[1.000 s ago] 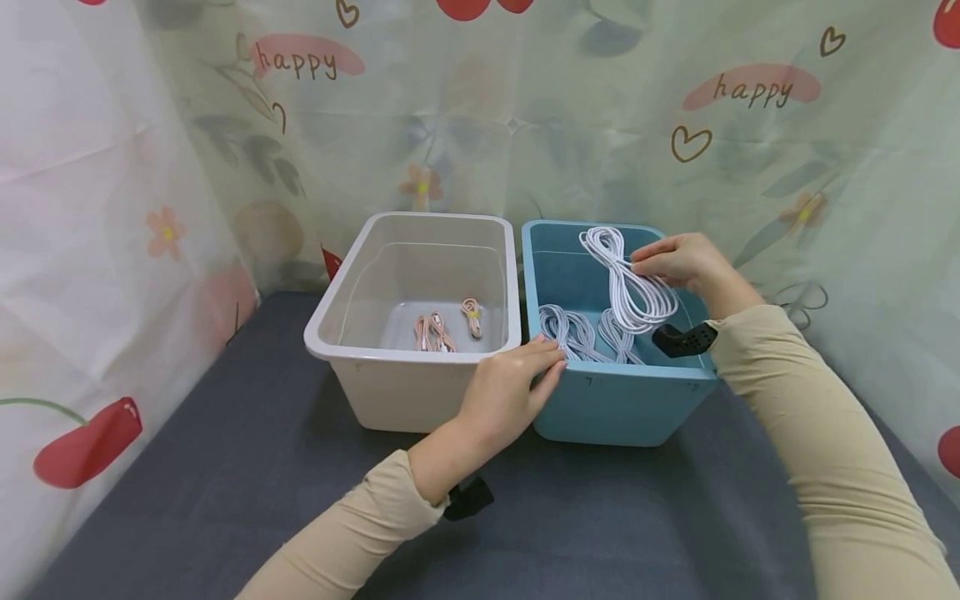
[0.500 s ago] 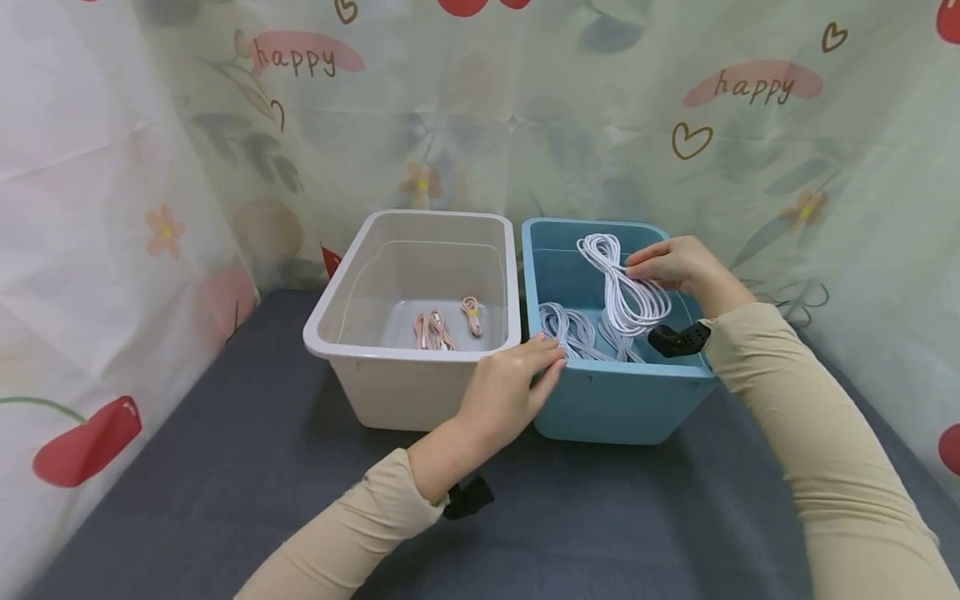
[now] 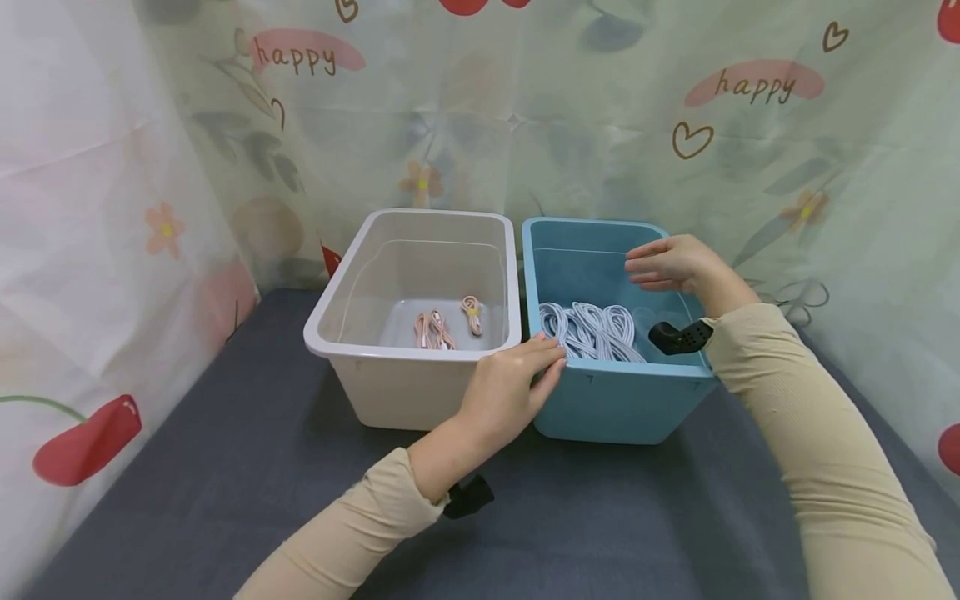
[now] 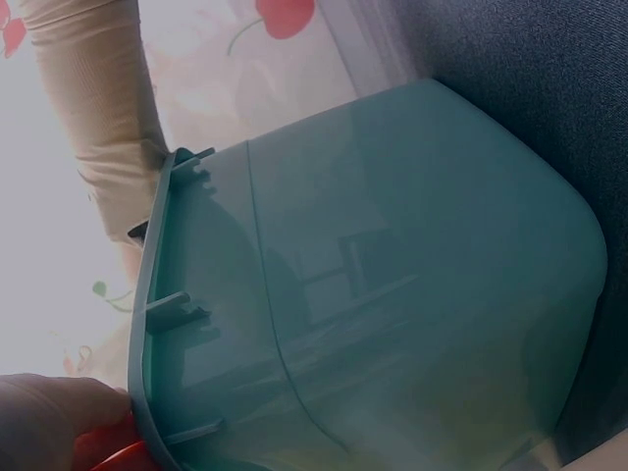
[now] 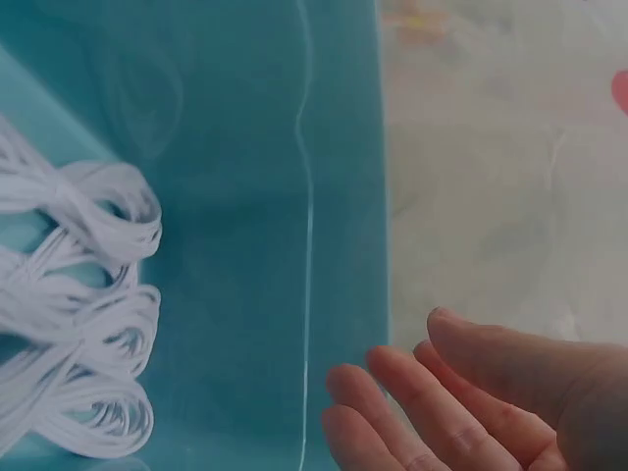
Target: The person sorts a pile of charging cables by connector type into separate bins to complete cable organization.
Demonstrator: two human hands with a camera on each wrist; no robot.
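Observation:
In the head view, my right hand [image 3: 678,265] hovers over the back right of the blue bin [image 3: 626,404], fingers extended and holding nothing. The right wrist view shows this hand [image 5: 461,412] with fingers apart from the thumb. White coiled cables [image 3: 600,329] lie bunched side by side on the bin's floor, towards its front left; in the right wrist view their loops [image 5: 88,324] overlap. My left hand [image 3: 510,387] grips the bin's front left corner at the rim, thumb on the outside. The left wrist view shows the bin's outer wall [image 4: 422,245].
A beige bin [image 3: 408,387] stands close at the left of the blue one. Inside it lie small bundled pink cables [image 3: 433,332] and one bundle with a yellow tie [image 3: 472,317]. Both bins stand on a dark cloth [image 3: 247,483], with a printed curtain [image 3: 480,142] behind them.
My right hand has let go of the white coiled cable, which has dropped onto the others in the blue bin. Its fingers have straightened. My left hand has stayed at the rim.

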